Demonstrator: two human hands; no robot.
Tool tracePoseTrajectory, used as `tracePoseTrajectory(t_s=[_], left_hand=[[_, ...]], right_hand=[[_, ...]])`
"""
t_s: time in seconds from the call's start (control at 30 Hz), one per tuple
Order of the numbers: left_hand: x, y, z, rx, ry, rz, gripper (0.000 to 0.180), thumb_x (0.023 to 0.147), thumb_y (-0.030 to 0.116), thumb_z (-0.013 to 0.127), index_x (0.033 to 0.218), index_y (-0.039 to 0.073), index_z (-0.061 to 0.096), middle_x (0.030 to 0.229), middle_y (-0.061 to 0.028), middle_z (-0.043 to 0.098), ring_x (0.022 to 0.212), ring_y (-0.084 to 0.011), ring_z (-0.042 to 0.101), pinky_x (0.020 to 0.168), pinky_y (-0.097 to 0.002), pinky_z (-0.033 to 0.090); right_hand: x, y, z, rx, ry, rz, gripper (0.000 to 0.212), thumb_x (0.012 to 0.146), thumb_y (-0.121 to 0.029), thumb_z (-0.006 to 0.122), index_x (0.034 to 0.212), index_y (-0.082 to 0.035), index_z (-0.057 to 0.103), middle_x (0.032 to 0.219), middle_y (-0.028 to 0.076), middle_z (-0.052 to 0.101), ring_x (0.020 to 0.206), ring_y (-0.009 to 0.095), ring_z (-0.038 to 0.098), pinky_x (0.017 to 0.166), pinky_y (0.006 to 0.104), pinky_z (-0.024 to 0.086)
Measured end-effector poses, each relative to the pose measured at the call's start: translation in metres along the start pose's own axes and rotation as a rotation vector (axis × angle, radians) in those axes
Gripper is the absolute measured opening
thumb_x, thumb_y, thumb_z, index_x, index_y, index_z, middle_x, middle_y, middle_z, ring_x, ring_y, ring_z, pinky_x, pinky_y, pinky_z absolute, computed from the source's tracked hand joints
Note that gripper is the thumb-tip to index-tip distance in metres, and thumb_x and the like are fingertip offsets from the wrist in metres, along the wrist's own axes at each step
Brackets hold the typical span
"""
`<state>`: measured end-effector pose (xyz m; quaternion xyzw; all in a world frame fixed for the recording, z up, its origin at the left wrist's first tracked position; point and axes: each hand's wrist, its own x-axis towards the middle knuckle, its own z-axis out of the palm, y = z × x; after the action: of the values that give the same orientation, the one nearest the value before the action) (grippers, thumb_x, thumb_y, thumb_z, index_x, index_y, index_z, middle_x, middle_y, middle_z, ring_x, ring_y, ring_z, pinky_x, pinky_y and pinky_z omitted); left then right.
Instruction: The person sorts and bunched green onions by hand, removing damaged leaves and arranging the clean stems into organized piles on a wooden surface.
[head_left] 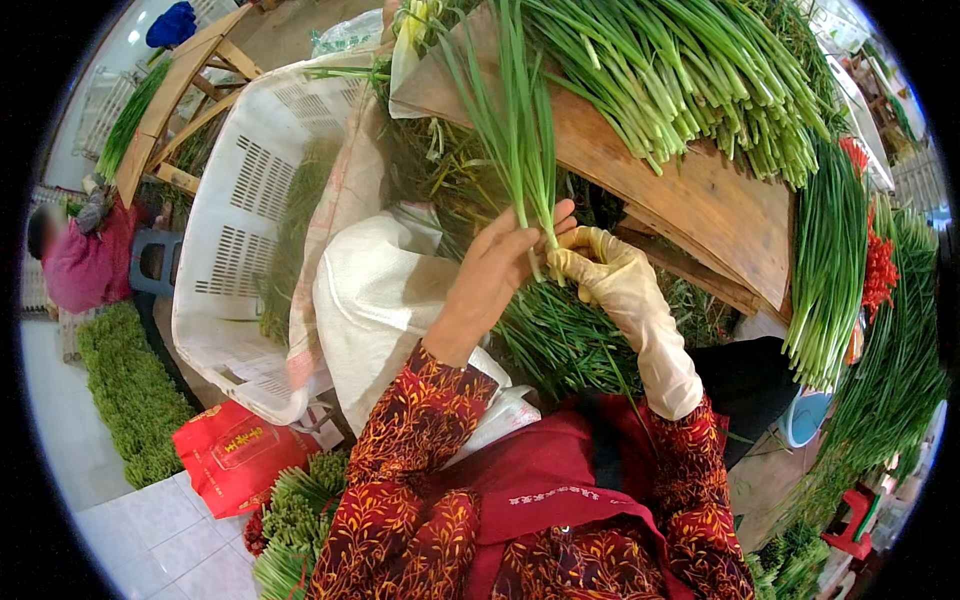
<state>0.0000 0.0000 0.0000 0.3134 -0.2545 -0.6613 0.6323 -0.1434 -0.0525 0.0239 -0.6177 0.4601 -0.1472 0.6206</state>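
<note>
Head view: the bare left hand [490,275] and gloved right hand [605,268] come together, both pinching the pale ends of a few green stalks [518,140], which fan out ahead of them. Beyond the hands to the right, a pile [690,75] covers part of the tabletop [735,225]; left of them sit a white sack [370,285] and a basket [232,180].

The bare left hand [497,265] and the gloved right hand [598,262] are close together, fingers bent, near the wooden board's [692,212] front edge; both forearms [425,400] point forward.
</note>
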Motion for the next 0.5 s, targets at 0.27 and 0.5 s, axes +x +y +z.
tracePoseTrajectory(t_s=[0.27,0.5], left_hand=[[0.0,-0.005,-0.007,-0.128,0.014,-0.023,0.038,0.084,0.01,0.038,0.12,-0.001,0.035,0.117,-0.0156,0.046,0.101,-0.0199,0.05,0.085,-0.031,0.043],[0.003,-0.004,0.003,-0.103,0.08,-0.107,0.031,0.084,0.018,0.05,0.112,0.006,0.047,0.11,-0.0073,0.054,0.091,-0.0118,0.053,0.074,-0.026,0.045]], right_hand=[[-0.001,0.001,0.0,0.245,-0.05,0.058,0.023,0.087,-0.023,0.047,0.094,-0.003,0.056,0.068,0.002,0.058,0.046,0.004,0.039,0.045,0.0159,0.03],[-0.003,0.005,0.001,0.292,-0.031,0.008,0.026,0.086,-0.03,0.047,0.087,-0.007,0.057,0.063,-0.003,0.052,0.048,0.005,0.039,0.046,0.0177,0.031]])
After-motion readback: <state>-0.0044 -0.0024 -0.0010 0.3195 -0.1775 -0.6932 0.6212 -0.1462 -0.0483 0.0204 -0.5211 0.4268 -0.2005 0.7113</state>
